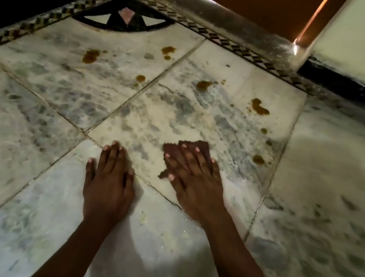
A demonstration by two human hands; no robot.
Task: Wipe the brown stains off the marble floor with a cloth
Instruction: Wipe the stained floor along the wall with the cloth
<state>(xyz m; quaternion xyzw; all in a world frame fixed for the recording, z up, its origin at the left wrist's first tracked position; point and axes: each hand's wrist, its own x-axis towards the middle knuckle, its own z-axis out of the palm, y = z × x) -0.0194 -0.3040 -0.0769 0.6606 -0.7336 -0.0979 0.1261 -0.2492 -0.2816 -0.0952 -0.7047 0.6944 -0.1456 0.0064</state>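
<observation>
The right hand (191,176) covers most of the dark cloth (195,146); only its far edge and a corner show. Both forearms run off the bottom edge. The patterned border (41,19) at upper left and the pale wall (363,29) at upper right are blurred and cropped.

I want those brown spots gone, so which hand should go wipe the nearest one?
The right hand: it already presses the cloth flat on the marble, and the nearest stain lies just to its right. The left hand rests bare on the floor.
</observation>
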